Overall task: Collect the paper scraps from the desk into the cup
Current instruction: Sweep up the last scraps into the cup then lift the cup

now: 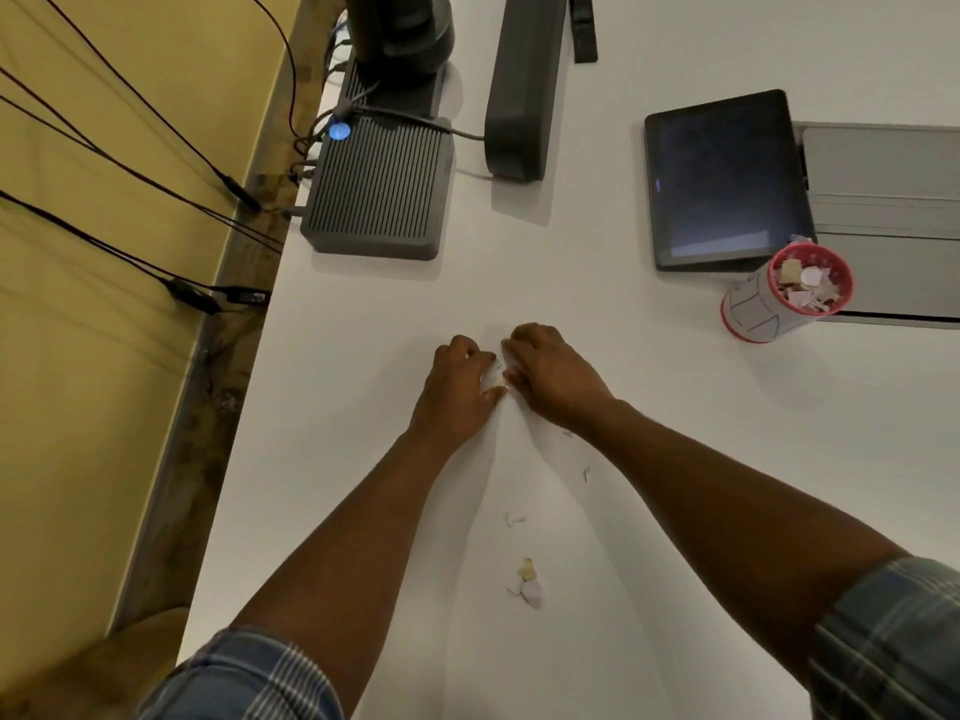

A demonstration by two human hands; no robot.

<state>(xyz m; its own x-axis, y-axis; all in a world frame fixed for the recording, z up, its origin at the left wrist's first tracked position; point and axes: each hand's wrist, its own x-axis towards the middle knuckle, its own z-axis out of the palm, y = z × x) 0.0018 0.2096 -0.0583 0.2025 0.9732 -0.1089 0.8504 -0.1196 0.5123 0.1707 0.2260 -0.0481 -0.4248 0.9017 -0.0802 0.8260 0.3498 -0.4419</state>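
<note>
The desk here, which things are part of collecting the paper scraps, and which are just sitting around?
Part of the job:
cup, already holding scraps
loose paper scraps on the desk
left hand and right hand, gathering scraps between them

Just lying about:
tablet
ribbed grey box
cables

Soft, even overhead light is falling on the white desk (pixel 597 148), leaving it bright without glare. Faint shadows are spreading beneath both forearms and beside the cup (pixel 779 296) (toward 5 o'clock). Wide-angle distortion is bending edges toward 9 and 3 o'clock. Slight blur is softening the whole frame, including the hands.
</note>
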